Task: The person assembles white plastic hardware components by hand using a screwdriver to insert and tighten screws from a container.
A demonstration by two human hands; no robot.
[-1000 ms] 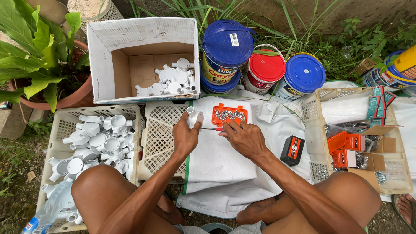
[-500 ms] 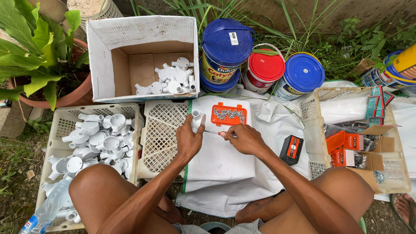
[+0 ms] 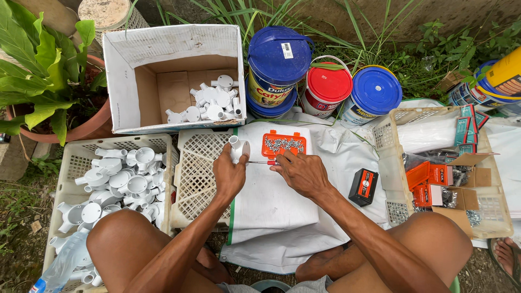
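White fitting [image 3: 237, 148] gripped, left fingers [image 3: 225, 157]; right fingers [image 3: 281, 161] pinch screwdriver [image 3: 262, 162].

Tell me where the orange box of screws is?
The orange screw box lies open on the white sack, just beyond the right hand, below the paint buckets.

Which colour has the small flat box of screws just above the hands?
Orange: the small box of screws shows clearly in the head view.

A crate of fittings [image 3: 116, 182] is set left of an empty crate [image 3: 198, 179]; behind both, a cardboard box [image 3: 173, 76] is placed.
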